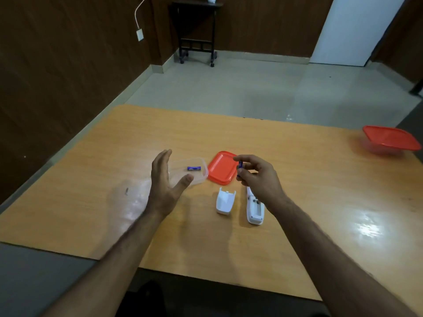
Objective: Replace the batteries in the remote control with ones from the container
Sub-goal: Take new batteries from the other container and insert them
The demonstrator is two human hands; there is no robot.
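On the table (pixel 297 179) the opened remote control (pixel 254 210) is laid near, the left hand (pixel 166 179) is spread wide by the container (pixel 201 175), and a small, light, slippery battery (pixel 240 165), probably best pinched mid-body, is held in the right hand (pixel 258 176).

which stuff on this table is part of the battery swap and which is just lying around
In use: remote, its battery cover, clear container holding a battery, orange lid, battery in right hand.

Lying about: closed orange-lidded container, black side table.
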